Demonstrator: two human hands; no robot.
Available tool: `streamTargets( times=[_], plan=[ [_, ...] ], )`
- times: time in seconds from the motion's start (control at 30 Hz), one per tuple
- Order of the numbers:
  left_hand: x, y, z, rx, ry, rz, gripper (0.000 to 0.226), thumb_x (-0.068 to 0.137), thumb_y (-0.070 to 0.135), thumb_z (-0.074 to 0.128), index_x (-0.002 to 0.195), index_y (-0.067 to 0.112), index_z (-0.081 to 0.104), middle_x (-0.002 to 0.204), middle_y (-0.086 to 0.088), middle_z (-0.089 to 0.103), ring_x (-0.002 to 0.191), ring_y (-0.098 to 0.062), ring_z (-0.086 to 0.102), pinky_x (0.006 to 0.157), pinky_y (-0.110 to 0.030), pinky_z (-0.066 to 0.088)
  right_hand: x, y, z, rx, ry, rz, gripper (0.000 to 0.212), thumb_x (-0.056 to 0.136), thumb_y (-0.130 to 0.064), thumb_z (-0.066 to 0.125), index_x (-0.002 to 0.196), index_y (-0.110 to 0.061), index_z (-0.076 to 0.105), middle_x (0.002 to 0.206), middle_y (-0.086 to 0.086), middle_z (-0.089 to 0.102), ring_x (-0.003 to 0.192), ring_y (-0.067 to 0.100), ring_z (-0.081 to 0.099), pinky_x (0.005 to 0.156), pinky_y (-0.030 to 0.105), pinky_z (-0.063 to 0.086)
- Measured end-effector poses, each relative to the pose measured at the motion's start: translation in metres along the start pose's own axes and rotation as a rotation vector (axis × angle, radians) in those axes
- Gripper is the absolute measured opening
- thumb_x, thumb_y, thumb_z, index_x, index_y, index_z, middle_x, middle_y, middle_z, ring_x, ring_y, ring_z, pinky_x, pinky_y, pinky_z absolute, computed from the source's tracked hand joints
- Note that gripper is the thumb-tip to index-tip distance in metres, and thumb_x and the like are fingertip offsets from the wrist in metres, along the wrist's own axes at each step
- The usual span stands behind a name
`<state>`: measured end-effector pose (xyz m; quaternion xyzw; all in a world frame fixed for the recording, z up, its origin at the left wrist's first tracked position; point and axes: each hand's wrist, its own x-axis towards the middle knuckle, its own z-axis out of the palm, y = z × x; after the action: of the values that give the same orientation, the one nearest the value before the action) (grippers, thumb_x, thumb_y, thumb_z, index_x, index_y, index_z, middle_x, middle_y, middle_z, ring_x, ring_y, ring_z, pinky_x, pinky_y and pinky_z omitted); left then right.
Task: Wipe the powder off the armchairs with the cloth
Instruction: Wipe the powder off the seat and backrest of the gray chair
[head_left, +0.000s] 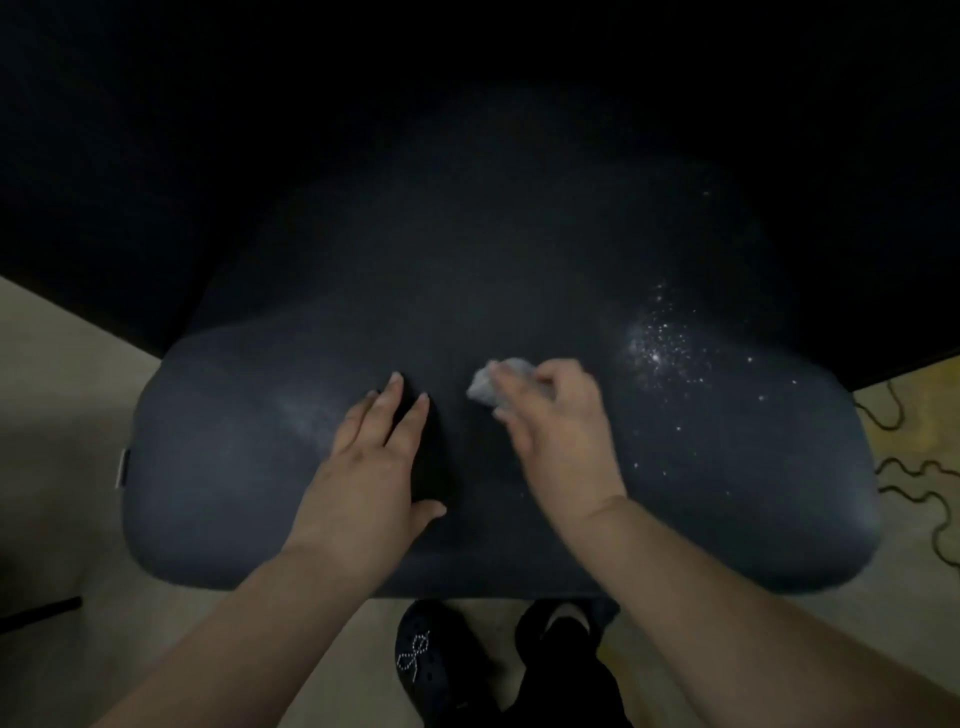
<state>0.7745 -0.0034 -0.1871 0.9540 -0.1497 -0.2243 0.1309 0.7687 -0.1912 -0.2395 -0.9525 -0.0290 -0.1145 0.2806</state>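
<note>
Crumpled grey cloth (501, 382) in right hand (558, 426), perhaps fuzzy.

Dark armchair (260, 467) seat, standing on pale floor (62, 415). White powder (662, 348) scattered on its right side. Left hand (374, 467) flat on it, crumpled cloth (493, 382) touching it.

Head cam – looks steeply down, close over armchair (260, 467) seat.

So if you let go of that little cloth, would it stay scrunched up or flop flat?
Probably it stays partly scrunched: the cloth looks bunched under the right hand. It seems soft and floppy, bending round the fingers. Likely very light, being such a small wad.
</note>
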Motion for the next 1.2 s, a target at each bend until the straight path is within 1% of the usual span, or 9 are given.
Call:
streamTargets(
  times=[0.13, 0.33, 0.47, 0.53, 0.7, 0.9, 1.03, 1.13, 1.2],
  plan=[
    [-0.007, 0.002, 0.008, 0.013, -0.001, 0.003, 0.1, 0.084, 0.048, 0.065, 0.152, 0.028, -0.005, 0.157, 0.007, -0.02, 0.145, -0.015, -0.012, 0.111, -0.02, -0.006, -0.03, 0.018, -0.023, -0.088, -0.092, -0.167, 0.042, 0.085, -0.018, 0.056, 0.125, -0.031, 0.057, 0.102, 0.009, 0.05, 0.084, 0.03, 0.053, 0.07, 0.039, 0.052],
    [-0.008, 0.0, 0.01, -0.011, 0.03, 0.009, 0.1, 0.082, 0.043, 0.07, 0.153, 0.028, 0.001, 0.159, 0.007, -0.014, 0.145, -0.016, -0.008, 0.114, -0.023, -0.004, -0.005, 0.01, -0.009, -0.05, 0.116, 0.217, 0.039, 0.086, -0.015, 0.058, 0.124, -0.021, 0.064, 0.105, 0.019, 0.051, 0.09, 0.036, 0.05, 0.077, 0.047, 0.05],
    [-0.007, -0.001, 0.01, -0.03, 0.029, 0.016, 0.099, 0.08, 0.037, 0.074, 0.153, 0.026, 0.009, 0.16, 0.006, -0.009, 0.146, -0.017, -0.004, 0.114, -0.022, -0.001, -0.057, -0.019, 0.004, -0.065, -0.086, -0.114, 0.049, 0.082, -0.018, 0.051, 0.13, -0.031, 0.052, 0.11, 0.007, 0.041, 0.091, 0.028, 0.046, 0.071, 0.039, 0.052],
    [-0.007, -0.002, 0.011, -0.013, 0.034, 0.02, 0.099, 0.08, 0.039, 0.073, 0.153, 0.027, 0.008, 0.16, 0.006, -0.01, 0.146, -0.017, -0.004, 0.114, -0.023, -0.001, -0.063, 0.003, -0.015, -0.104, -0.071, -0.152, 0.048, 0.083, -0.02, 0.049, 0.129, -0.034, 0.048, 0.109, 0.005, 0.039, 0.089, 0.03, 0.05, 0.072, 0.039, 0.052],
    [-0.007, 0.0, 0.013, -0.016, 0.043, 0.008, 0.099, 0.079, 0.038, 0.074, 0.153, 0.028, 0.008, 0.16, 0.007, -0.009, 0.146, -0.015, -0.005, 0.113, -0.021, -0.004, -0.039, 0.012, -0.016, -0.089, 0.156, 0.178, 0.041, 0.086, -0.017, 0.051, 0.126, -0.019, 0.063, 0.102, 0.018, 0.05, 0.085, 0.035, 0.05, 0.073, 0.043, 0.051],
    [-0.007, 0.004, 0.012, -0.02, 0.08, 0.005, 0.091, 0.08, 0.03, 0.074, 0.152, 0.023, 0.019, 0.161, 0.003, 0.0, 0.145, -0.018, 0.002, 0.112, -0.02, -0.002, -0.07, -0.014, -0.003, -0.117, -0.014, -0.09, 0.04, 0.087, -0.021, 0.049, 0.127, -0.029, 0.054, 0.111, 0.005, 0.042, 0.091, 0.029, 0.051, 0.075, 0.037, 0.051],
    [-0.002, 0.015, 0.014, -0.005, 0.122, 0.035, 0.085, 0.08, 0.035, 0.074, 0.15, 0.02, 0.028, 0.161, -0.001, 0.009, 0.145, -0.021, 0.009, 0.115, -0.024, 0.002, -0.052, 0.066, -0.05, -0.338, 0.094, 0.144, 0.041, 0.095, -0.048, 0.048, 0.115, -0.015, 0.064, 0.101, -0.015, 0.049, 0.098, 0.006, 0.044, 0.092, 0.03, 0.044],
    [0.006, 0.029, 0.017, -0.016, 0.12, 0.057, 0.085, 0.08, 0.038, 0.073, 0.15, 0.02, 0.028, 0.161, 0.0, 0.009, 0.146, -0.021, 0.008, 0.116, -0.026, 0.005, -0.042, 0.082, -0.066, -0.239, 0.288, 0.473, 0.041, 0.089, -0.013, 0.06, 0.129, -0.016, 0.06, 0.107, 0.013, 0.05, 0.097, 0.028, 0.046, 0.089, 0.033, 0.041],
    [0.011, 0.042, 0.02, -0.016, 0.117, 0.085, 0.086, 0.081, 0.041, 0.071, 0.151, 0.021, 0.025, 0.161, 0.001, 0.006, 0.146, -0.02, 0.005, 0.117, -0.027, 0.006, -0.048, 0.063, -0.052, -0.22, 0.263, 0.379, 0.045, 0.085, -0.013, 0.054, 0.129, -0.016, 0.061, 0.105, 0.022, 0.05, 0.091, 0.036, 0.047, 0.083, 0.035, 0.04]
  ],
)
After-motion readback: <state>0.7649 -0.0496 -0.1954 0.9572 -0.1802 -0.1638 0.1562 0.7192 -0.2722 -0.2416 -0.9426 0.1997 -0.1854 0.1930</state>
